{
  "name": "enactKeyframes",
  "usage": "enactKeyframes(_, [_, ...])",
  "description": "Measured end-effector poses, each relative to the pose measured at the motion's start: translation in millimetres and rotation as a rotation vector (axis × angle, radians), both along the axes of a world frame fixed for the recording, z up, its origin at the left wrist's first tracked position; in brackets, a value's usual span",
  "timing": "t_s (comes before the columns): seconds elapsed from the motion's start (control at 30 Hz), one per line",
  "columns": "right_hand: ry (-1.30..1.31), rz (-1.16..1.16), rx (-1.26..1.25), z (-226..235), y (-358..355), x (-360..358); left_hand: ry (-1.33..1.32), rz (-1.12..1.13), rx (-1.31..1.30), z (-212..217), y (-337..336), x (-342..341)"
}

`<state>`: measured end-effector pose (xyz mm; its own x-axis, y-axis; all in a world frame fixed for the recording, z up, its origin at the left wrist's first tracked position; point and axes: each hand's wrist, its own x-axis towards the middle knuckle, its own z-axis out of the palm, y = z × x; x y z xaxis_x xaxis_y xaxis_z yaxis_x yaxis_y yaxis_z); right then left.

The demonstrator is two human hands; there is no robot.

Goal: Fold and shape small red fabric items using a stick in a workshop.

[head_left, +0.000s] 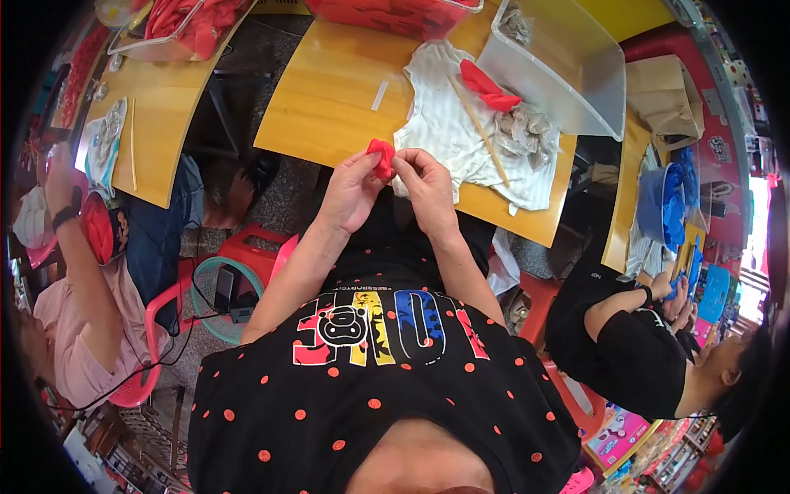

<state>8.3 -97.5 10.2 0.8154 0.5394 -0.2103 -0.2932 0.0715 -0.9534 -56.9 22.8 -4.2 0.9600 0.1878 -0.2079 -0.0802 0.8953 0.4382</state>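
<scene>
Just over the near edge of the wooden table (329, 90), both my hands pinch a small folded red piece (381, 158) that looks like cloth. My left hand (354, 191) grips it from the left with thumb and fingers. From the right, my right hand (428, 188) closes its thumb and fingertips on its edge. Beyond my right hand a white striped cloth (432, 90) is spread on the table. On that cloth lie a thin wooden stick (479, 130), another red piece (490, 86) and a crumpled greyish-brown cloth (527, 136).
A clear plastic bin (568, 99) stands at the table's right; a container of red pieces (387, 16) is at the far edge. A white strip (379, 95) lies left of the cloth. People sit on both sides, the right one near a blue bucket (654, 202). A green-rimmed basket (202, 288) is left.
</scene>
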Motion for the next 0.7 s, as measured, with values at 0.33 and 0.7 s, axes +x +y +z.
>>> enactKeyframes(0.33, [-0.078,-0.012,-0.098,3.3,-5.2,-4.2,0.176,0.018,0.059,2.8,0.2,2.8])
enactKeyframes(0.7, [-0.615,0.035,-0.284,12.3,-5.2,-6.9,0.253,-0.089,-0.217,-3.4,2.7,-3.3])
